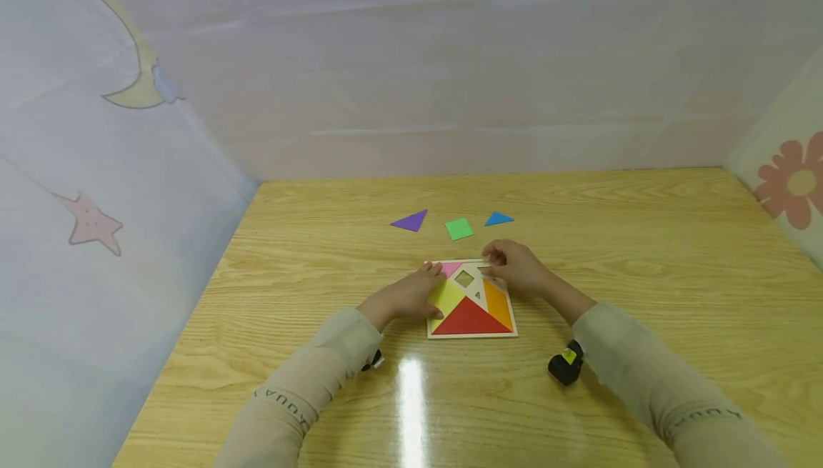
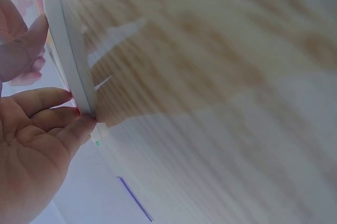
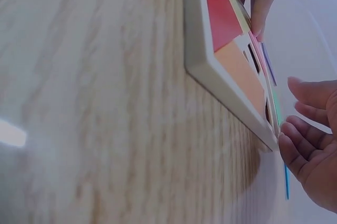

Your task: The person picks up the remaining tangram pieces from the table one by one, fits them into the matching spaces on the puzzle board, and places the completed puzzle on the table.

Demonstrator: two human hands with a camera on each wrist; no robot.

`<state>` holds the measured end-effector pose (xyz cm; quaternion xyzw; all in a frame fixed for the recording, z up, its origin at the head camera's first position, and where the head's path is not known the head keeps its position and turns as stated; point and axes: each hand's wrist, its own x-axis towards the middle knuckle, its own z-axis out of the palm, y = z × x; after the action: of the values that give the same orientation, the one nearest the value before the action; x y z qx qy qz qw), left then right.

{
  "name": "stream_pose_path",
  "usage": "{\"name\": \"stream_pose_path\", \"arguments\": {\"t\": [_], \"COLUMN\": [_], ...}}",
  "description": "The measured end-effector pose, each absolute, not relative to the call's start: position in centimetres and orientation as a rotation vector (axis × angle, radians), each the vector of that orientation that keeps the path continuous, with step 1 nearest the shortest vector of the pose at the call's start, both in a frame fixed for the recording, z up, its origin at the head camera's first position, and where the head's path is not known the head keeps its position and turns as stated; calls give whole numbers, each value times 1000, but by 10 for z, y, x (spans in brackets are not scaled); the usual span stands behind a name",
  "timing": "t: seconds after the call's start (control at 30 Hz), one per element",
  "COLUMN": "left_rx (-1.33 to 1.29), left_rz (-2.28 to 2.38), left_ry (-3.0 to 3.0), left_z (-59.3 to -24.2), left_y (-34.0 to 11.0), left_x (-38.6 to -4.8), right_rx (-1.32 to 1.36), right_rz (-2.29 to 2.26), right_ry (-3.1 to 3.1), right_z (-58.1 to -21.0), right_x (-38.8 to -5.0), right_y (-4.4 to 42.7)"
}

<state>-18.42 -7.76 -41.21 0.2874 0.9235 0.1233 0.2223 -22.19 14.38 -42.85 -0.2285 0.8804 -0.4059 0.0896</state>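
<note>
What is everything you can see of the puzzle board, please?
The puzzle board is squarish, pale and wood-like, lying on the table. Red, orange, yellow and pink pieces sit in it; a square recess is empty. The left hand touches its left side; the right hand is at its far right corner.

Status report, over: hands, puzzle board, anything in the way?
Left hand touching left edge of puzzle board. Right hand at far right corner, partly hiding it. Purple triangle, green square, blue triangle loose beyond board, clear of hands.

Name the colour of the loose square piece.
The square piece is green; clearest in the head view.
</note>
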Motion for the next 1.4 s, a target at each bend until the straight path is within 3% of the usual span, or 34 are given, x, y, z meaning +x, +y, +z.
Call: {"name": "stream_pose_path", "arguments": {"t": [1.4], "left_rx": [797], "left_rz": [350], "left_ry": [2550], "left_z": [-411], "left_y": [-76], "left_x": [-183], "right_rx": [-624], "right_rz": [-1011], "right_ry": [2590], "right_z": [-420], "right_x": [-265], "right_y": [125]}}
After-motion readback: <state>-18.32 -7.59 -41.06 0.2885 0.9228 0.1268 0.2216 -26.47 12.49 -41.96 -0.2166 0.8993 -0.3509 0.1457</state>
